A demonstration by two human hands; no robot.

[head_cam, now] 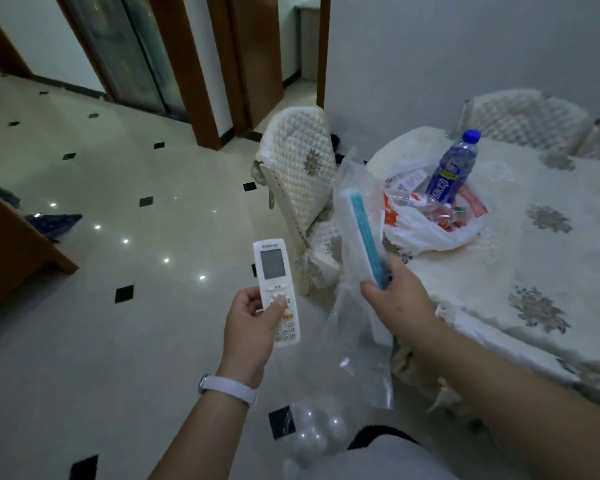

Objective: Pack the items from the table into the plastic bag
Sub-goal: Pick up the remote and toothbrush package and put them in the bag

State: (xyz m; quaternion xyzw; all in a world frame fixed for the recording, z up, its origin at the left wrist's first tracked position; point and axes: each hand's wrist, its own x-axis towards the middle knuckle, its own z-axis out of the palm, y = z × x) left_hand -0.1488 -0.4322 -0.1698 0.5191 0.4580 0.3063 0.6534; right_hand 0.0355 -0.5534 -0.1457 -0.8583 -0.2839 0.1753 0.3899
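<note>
1. The left hand (253, 327) grips a white remote (274, 271) at lower centre, thumb on its buttons.
2. The right hand (399, 299) clamps a clear plastic bag (357, 341) with a teal-edged flat item (362, 230) inside it, just beside the table (499, 271).
3. Right of centre, a white shopping bag (423, 233) on the table holds a blue-capped bottle (451, 168) among other items. A quilted chair (302, 174) stands left of it.
</note>
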